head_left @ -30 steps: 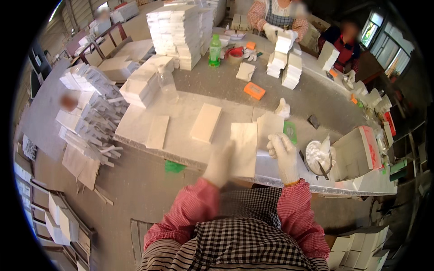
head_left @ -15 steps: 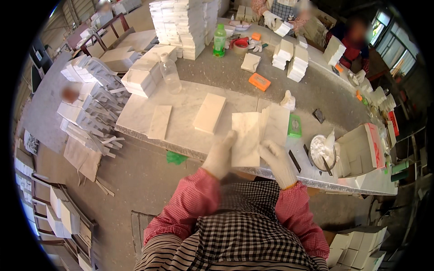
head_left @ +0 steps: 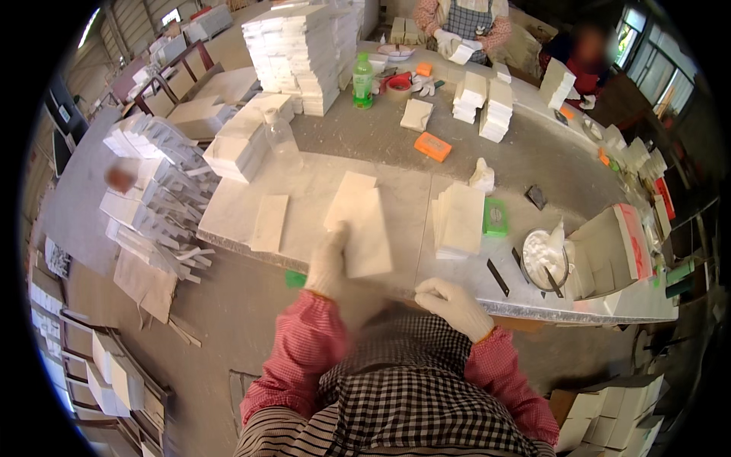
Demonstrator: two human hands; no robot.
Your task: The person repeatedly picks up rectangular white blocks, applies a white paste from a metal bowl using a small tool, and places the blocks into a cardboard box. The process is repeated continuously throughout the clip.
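Bright light comes through the window [head_left: 630, 34] at the top right. The desk [head_left: 350, 141] is well lit, but the far right is dark. The left hand [head_left: 327, 265] looks a bit blurry. A co-worker's head [head_left: 591, 47] is a smudge. Lines bend near the round, black rim.

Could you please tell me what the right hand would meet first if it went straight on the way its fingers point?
The right hand would probably meet the white rectangular tile in the left hand, near its lower-right corner; depth is unclear.
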